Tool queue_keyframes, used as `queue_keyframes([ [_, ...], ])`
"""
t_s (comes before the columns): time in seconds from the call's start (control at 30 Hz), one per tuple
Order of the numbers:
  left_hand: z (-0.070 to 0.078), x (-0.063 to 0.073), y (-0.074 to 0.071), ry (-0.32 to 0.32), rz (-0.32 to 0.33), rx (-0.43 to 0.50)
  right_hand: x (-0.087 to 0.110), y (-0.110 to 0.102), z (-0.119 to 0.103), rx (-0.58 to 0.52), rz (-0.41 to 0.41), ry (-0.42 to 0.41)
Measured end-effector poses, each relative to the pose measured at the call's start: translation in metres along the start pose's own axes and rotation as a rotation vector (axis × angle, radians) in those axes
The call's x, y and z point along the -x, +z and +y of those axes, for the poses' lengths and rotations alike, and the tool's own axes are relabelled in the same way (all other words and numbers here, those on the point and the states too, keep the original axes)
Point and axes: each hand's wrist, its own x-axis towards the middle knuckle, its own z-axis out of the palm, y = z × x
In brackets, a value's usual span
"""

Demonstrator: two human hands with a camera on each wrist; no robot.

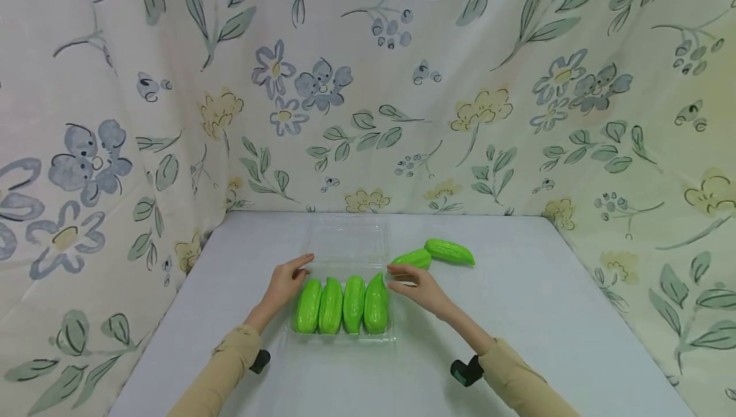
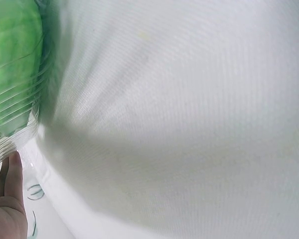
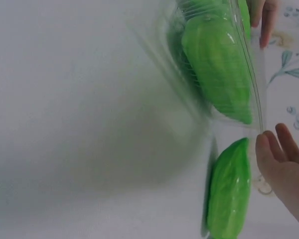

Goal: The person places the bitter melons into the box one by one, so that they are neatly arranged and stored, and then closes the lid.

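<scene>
A clear plastic clamshell box (image 1: 342,338) lies opened on the table, its lid (image 1: 346,242) laid back behind the base. Several green bitter melons (image 1: 353,305) fill the base side by side. My left hand (image 1: 287,278) is at the back left corner of the base; in the left wrist view its nearly straight fingers (image 2: 13,174) touch the plastic edge. At the back right corner is my right hand (image 1: 418,286), fingers spread and lightly bent. The right wrist view shows a fingertip (image 3: 261,142) at the box's edge, with nothing gripped.
Two more bitter melons lie loose behind my right hand, one nearer (image 1: 415,258) and one farther right (image 1: 450,251). A white table (image 1: 517,315) carries everything. Floral cloth (image 1: 368,85) hangs behind the table and along both sides.
</scene>
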Motion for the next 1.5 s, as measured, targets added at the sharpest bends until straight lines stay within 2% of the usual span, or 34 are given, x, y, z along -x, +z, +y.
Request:
queue_keyframes([
  [0.23, 0.000, 0.002, -0.001, 0.004, -0.012, 0.021, 0.002, -0.001, 0.002, -0.010, 0.024, 0.052],
  [0.47, -0.002, 0.001, 0.000, 0.025, -0.002, 0.027, 0.004, -0.007, 0.009, 0.008, 0.115, 0.135],
  [0.73, -0.002, 0.002, 0.000, 0.014, 0.001, 0.017, 0.005, -0.021, 0.015, -0.058, 0.209, 0.257],
  [0.97, -0.002, 0.002, 0.001, 0.034, 0.016, 0.019, 0.003, -0.037, 0.027, -0.077, 0.280, 0.341],
  [1.2, -0.001, 0.002, 0.000, 0.028, 0.007, 0.041, -0.002, -0.048, 0.035, -0.184, 0.325, 0.430],
  [1.5, -0.002, 0.002, 0.002, 0.029, 0.017, 0.026, -0.014, -0.050, 0.041, -0.278, 0.334, 0.478],
])
